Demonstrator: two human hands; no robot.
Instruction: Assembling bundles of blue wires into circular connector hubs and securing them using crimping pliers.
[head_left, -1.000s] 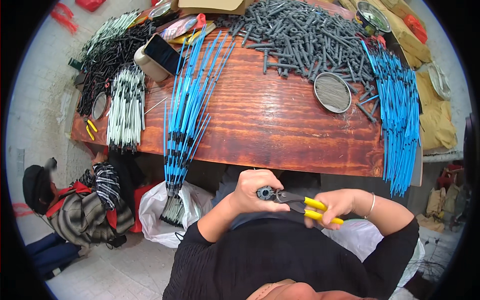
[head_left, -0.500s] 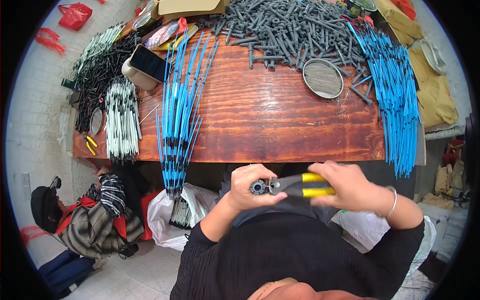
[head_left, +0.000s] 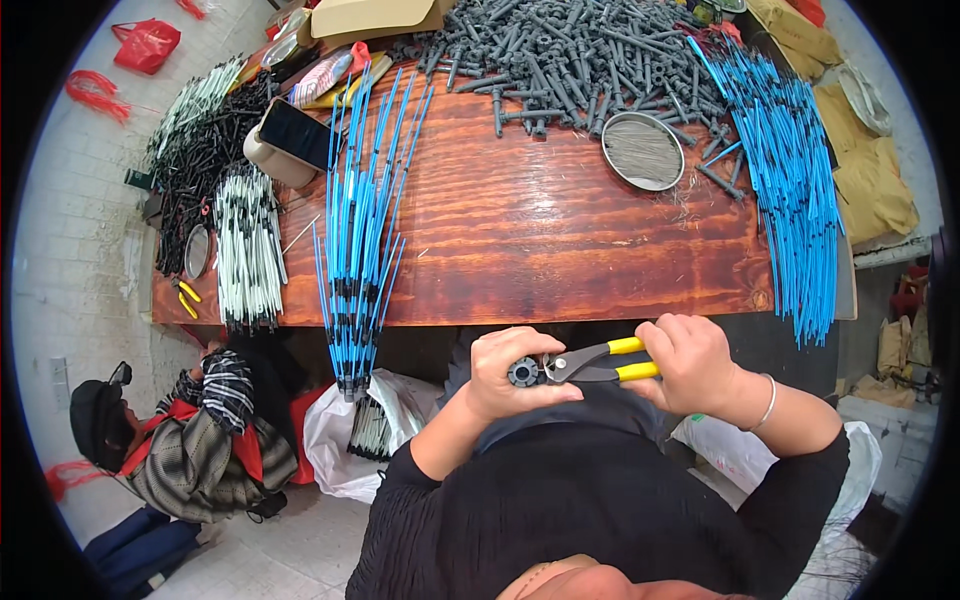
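Note:
My left hand (head_left: 512,372) grips a small dark round toothed part (head_left: 523,372) just below the front edge of the wooden table (head_left: 560,240). In my right hand (head_left: 690,362) are yellow-handled pliers (head_left: 598,361), their jaws closed against that part. Both hands sit close to my chest, over my dark top. A fan of blue rods with black ends (head_left: 358,220) lies on the table left of my hands. A second bundle of blue rods (head_left: 790,180) lies at the right end. A heap of grey plastic pieces (head_left: 560,60) covers the far side.
A round metal dish (head_left: 645,150) sits by the grey heap. White rods (head_left: 248,245) and black rods (head_left: 195,150) lie at the table's left end, with a phone on a box (head_left: 290,135). A person in a striped top (head_left: 190,440) sits lower left beside a white bag (head_left: 345,445).
My hands and the pliers have stayed together below the table edge. The view has shifted slightly, so the table sits a little higher and left in the picture.

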